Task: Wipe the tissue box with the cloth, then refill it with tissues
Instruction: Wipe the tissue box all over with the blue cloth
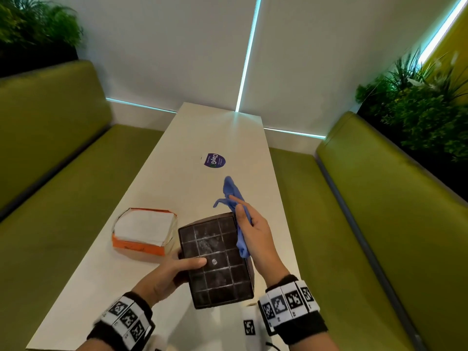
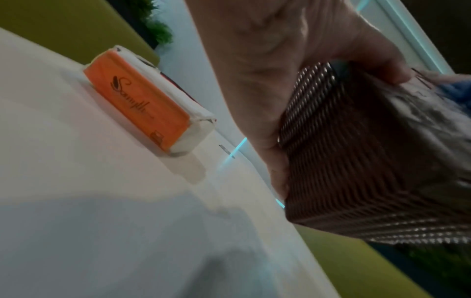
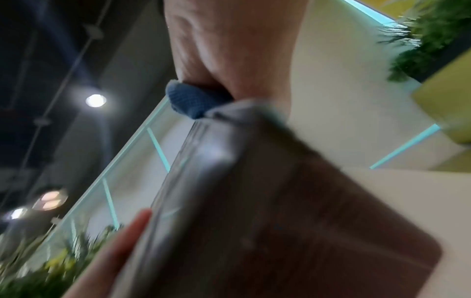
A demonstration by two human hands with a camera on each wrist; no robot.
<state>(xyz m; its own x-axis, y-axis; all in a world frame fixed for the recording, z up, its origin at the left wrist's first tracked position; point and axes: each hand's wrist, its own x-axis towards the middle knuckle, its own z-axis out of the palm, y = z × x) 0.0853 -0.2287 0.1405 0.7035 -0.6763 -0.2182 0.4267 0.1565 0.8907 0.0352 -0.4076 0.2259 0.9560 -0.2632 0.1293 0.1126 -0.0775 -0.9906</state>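
Above the near end of the table, left hand grips the tissue box, lifted; right hand clutches blue cloth against its right edge. Tissue pack lies left. Left wrist view alone shows woven box side and pack's script logo.

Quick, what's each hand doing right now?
Left hand: grips the box.
Right hand: holds the cloth against the box's side.
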